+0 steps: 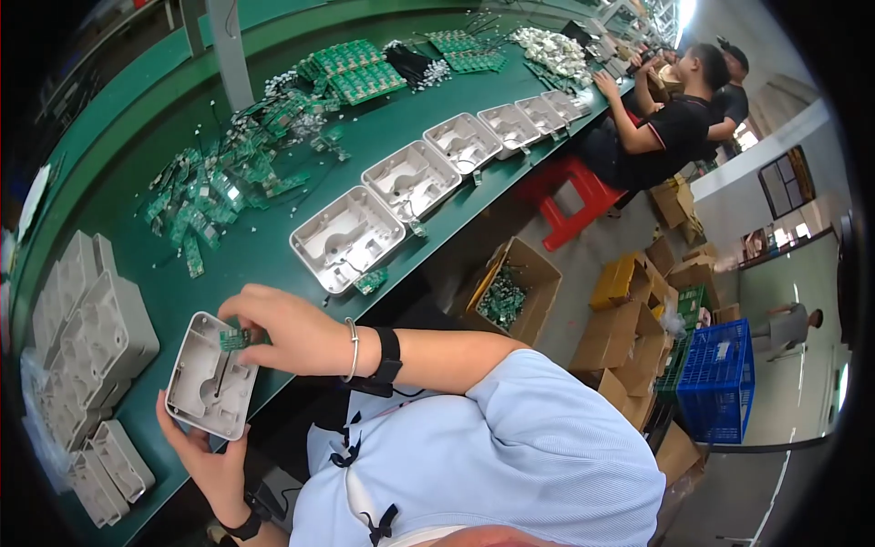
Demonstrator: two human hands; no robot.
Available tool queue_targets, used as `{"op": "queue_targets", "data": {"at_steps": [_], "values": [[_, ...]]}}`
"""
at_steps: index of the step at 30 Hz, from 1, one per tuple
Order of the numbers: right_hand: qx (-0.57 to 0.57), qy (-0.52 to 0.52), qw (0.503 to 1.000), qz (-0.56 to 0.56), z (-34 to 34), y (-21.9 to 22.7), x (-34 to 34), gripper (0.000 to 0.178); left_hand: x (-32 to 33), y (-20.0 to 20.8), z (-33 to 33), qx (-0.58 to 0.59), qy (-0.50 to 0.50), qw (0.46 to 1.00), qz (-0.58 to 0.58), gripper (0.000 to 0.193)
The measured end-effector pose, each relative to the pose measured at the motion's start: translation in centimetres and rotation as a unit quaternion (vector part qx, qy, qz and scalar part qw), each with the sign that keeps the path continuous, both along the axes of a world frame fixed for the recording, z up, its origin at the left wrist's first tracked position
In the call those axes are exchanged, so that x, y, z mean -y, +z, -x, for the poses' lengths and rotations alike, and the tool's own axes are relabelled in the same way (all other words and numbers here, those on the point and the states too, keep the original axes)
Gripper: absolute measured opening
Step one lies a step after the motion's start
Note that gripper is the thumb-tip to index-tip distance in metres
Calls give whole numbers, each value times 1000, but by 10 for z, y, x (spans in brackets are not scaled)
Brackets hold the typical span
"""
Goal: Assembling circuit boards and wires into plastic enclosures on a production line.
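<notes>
My left hand [205, 460] grips the lower end of a white plastic housing [189, 387], tilted at the table's front edge with its hollow side up. Over the far end of that housing, my right hand [290, 330] pinches a small green circuit board [233, 340]. A thin dark wire [221, 376] lies inside the housing below the board; whether the two are joined I cannot tell. Just beyond my right hand, a white housing [321, 266] heads a row of several like it, with a green circuit board [371, 281] at its near edge.
Loose circuit boards [205, 187] are heaped on the green table [273, 239], with board panels [357, 71] behind. Stacked housings [114, 324] stand at the left. Beyond the table's edge are a carton of boards [538, 273], a red stool [583, 196], a blue crate [715, 383] and a seated person [661, 128].
</notes>
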State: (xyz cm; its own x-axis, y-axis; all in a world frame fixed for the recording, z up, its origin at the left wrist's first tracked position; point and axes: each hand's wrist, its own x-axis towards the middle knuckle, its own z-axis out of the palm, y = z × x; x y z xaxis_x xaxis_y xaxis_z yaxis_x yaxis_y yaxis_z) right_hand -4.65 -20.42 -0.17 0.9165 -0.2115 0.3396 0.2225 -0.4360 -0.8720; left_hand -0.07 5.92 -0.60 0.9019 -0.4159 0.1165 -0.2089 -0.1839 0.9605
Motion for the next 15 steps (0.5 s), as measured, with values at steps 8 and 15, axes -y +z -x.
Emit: {"op": "queue_targets", "data": {"at_steps": [8, 15], "values": [[17, 184, 978, -97, -2, 2, -4, 25, -2, -1, -2, 20, -4, 999, -36, 119], [0, 245, 967, -65, -4, -1, -13, 27, -5, -7, 6, 43, 14, 998, -46, 116]]}}
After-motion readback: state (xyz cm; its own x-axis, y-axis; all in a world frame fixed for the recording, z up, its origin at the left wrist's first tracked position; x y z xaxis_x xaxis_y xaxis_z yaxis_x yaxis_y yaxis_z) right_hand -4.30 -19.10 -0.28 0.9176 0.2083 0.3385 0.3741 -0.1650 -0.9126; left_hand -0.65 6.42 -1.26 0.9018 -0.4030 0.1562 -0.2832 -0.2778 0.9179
